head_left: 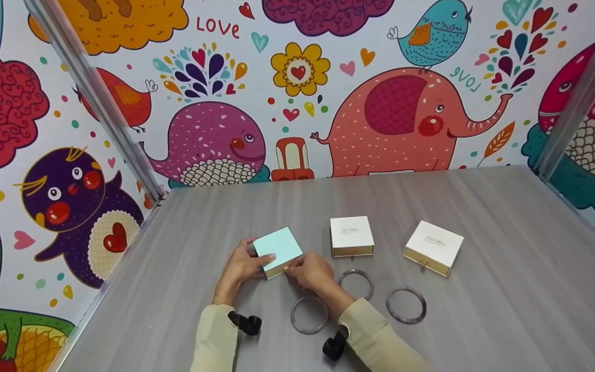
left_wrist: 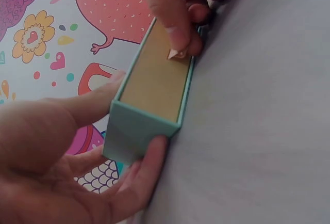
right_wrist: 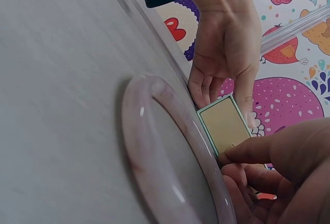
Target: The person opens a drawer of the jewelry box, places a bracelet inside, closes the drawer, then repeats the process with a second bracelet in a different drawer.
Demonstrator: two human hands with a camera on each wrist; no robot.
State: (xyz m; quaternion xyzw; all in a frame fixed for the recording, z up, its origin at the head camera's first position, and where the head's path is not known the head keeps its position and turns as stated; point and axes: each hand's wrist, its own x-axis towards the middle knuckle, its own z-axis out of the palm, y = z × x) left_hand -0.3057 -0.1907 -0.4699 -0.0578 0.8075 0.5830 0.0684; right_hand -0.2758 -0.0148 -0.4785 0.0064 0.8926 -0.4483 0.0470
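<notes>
Up high, the head camera faces forward and down, wide and well back, with a broad stretch of desk (head_left: 199, 217) and the patterned wall (head_left: 370, 31) behind! In tight, the left wrist looks past the left grip (left_wrist: 51, 141), right up at the mint box (left_wrist: 147, 87), the desk tilted steeply on the right. Right wrist: low over the desk, a bangle (right_wrist: 144, 141) huge up front, facing the left grip. All three share the box, both grips and the wall!
</notes>
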